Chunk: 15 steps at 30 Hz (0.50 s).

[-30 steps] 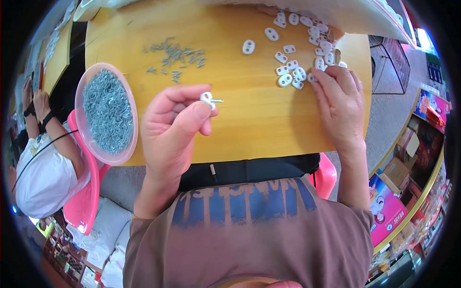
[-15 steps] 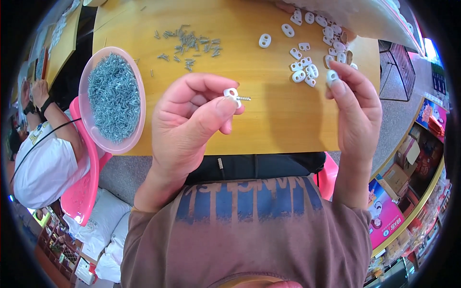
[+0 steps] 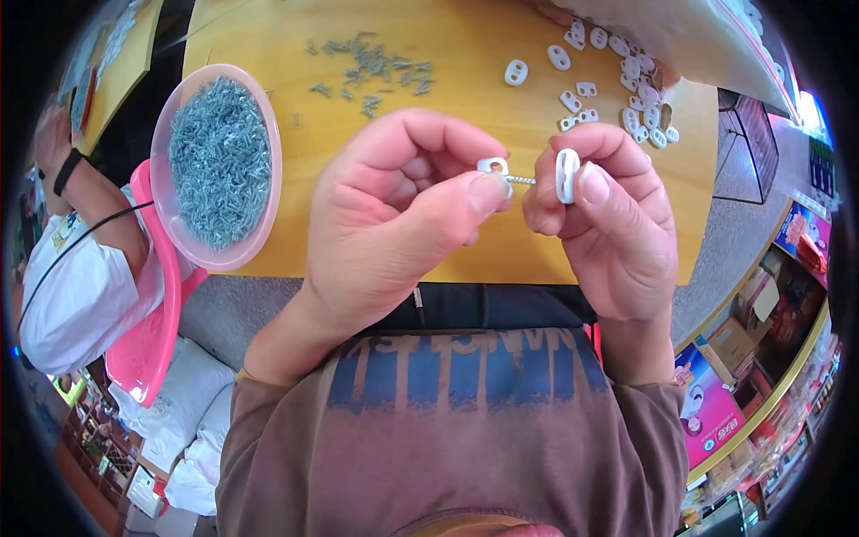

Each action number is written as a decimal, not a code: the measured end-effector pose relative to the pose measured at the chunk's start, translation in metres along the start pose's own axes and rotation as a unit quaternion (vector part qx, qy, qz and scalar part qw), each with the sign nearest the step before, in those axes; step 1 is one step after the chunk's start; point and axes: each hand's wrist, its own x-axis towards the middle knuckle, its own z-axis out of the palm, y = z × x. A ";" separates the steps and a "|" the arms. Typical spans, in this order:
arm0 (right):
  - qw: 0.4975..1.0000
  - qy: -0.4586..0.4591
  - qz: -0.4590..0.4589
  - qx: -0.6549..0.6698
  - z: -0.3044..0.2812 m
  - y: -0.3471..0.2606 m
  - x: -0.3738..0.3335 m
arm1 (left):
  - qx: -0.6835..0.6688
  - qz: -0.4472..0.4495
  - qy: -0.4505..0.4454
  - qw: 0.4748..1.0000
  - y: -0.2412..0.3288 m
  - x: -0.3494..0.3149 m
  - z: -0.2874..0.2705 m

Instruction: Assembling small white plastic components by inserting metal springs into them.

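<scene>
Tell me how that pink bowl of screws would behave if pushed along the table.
The pink bowl is heaped with metal screws, so it probably feels heavy for its size. Its wall looks thin and see-through, so it may flex. It overhangs the table edge, so a careless push could tip it.

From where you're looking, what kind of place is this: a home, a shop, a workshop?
Probably a small hand-assembly bench in or beside a shop. A pink bowl heaped with screws sits on a yellow wooden table, white plastic clips lie scattered, and stacked packaged goods stand at the right.
</scene>
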 end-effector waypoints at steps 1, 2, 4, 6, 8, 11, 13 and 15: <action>1.000 0.013 -0.006 -0.027 0.002 -0.001 -0.001 | -0.001 0.000 0.002 1.000 -0.001 0.000 0.002; 0.998 0.025 -0.013 -0.055 0.004 -0.002 -0.001 | -0.007 0.014 0.006 1.000 -0.001 0.001 0.004; 0.998 0.023 -0.021 -0.064 0.005 -0.001 -0.001 | -0.014 0.028 0.012 0.999 -0.003 0.002 0.005; 0.997 0.021 -0.028 -0.072 0.005 0.000 -0.001 | -0.012 0.038 0.003 0.999 -0.004 0.003 0.003; 0.994 0.011 -0.046 -0.096 0.005 0.001 0.000 | -0.013 0.033 0.002 0.999 -0.004 0.003 0.003; 0.992 0.015 -0.064 -0.107 0.009 0.002 -0.001 | -0.012 0.033 -0.004 0.999 -0.006 0.003 0.003; 0.992 0.014 -0.067 -0.105 0.011 0.002 -0.001 | -0.010 0.037 -0.006 0.999 -0.008 0.004 0.001; 0.992 0.013 -0.071 -0.104 0.010 0.002 -0.001 | -0.006 0.043 -0.039 0.998 -0.009 0.004 -0.003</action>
